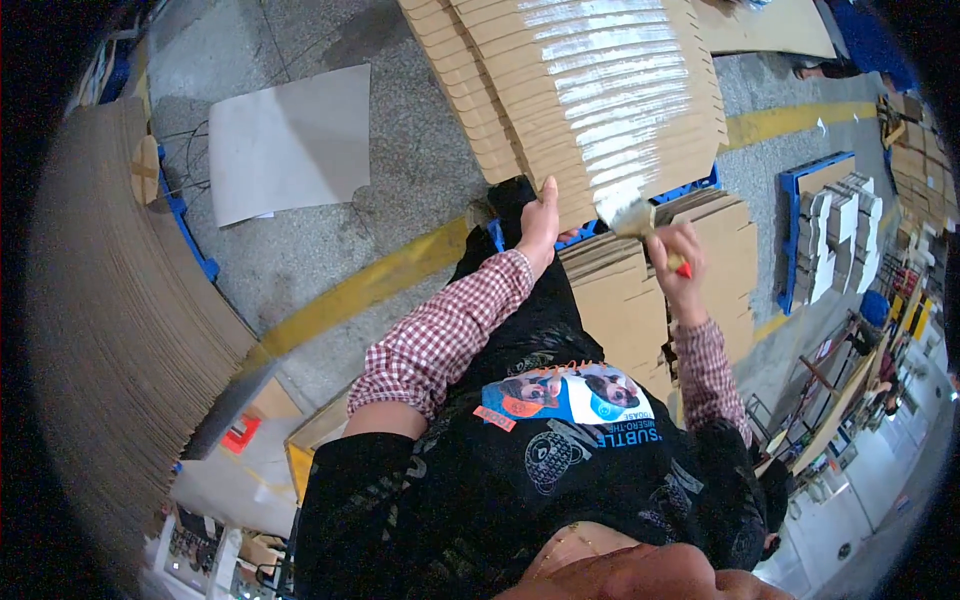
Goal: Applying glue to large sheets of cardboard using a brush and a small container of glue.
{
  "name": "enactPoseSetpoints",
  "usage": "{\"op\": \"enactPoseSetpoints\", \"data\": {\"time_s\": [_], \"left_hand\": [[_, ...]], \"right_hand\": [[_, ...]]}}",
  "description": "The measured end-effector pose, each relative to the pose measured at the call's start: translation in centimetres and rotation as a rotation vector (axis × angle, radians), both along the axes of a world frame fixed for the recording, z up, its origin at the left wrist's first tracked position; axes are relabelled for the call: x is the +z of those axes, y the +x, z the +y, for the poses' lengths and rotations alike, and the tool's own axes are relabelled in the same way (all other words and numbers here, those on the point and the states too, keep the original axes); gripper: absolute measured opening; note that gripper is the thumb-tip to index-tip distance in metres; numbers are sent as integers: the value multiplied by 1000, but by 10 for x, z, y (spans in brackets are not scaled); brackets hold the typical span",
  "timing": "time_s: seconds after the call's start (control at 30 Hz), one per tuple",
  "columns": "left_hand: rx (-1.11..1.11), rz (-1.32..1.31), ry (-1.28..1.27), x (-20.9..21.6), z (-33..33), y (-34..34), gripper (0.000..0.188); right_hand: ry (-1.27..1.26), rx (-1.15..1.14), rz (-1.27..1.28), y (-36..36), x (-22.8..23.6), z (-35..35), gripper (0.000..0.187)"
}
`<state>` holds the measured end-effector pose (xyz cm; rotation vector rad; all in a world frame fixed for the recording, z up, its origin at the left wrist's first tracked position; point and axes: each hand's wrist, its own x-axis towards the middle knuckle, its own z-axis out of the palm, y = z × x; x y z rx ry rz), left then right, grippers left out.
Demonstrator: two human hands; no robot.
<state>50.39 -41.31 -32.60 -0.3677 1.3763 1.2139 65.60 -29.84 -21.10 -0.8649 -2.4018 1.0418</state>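
A row of overlapping brown cardboard sheets (pixel 545 125) spreads away from me, with wet-looking white streaks (pixel 615 95) brushed down the middle. At the nearest sheet's near left corner my left hand (pixel 540 225) is closed, thumb on top and fingers partly hidden underneath. My right hand (pixel 682 265) is wrapped around the handle of a flat paintbrush (pixel 632 218). White-coated bristles lie at the near end of the streaks, by the sheet's near edge. The brush handle's red tip pokes out below my fingers.
Flat cut cardboard (pixel 610 300) is stacked just in front of my body. A tall cardboard stack (pixel 110 300) stands at left. A pale sheet (pixel 290 145) lies on the floor. A blue pallet (pixel 790 240) holds white pieces at right. Another person (pixel 870 45) is at far right.
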Motion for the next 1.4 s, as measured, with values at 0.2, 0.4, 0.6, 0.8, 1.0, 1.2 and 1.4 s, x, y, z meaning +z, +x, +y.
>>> {"op": "enactPoseSetpoints", "data": {"time_s": [0.2, 0.4, 0.6, 0.8, 1.0, 1.2, 1.4], "left_hand": [[61, 15, -32, 3, 2, 2, 60], [34, 22, -40, 6, 5, 0, 63], [-29, 20, -19, -7, -2, 0, 63], [-83, 4, -1, 7, 3, -4, 64], [-116, -12, -65, 13, 1, -4, 65], [-145, -38, -64, 17, 8, -5, 62], [-100, -40, -96, 20, 3, -4, 61]], "right_hand": [[88, -80, 125, -15, 18, 5, 7], [5, -42, 9, 17, 1, -8, 7], [130, -217, 228, -9, 19, 30, 11], [147, -240, 143, 24, -31, 62, 13], [-49, -421, 260, 11, 16, 70, 16], [41, -373, 237, 27, -42, 106, 14], [9, -398, 128, 29, 17, 44, 14]]}}
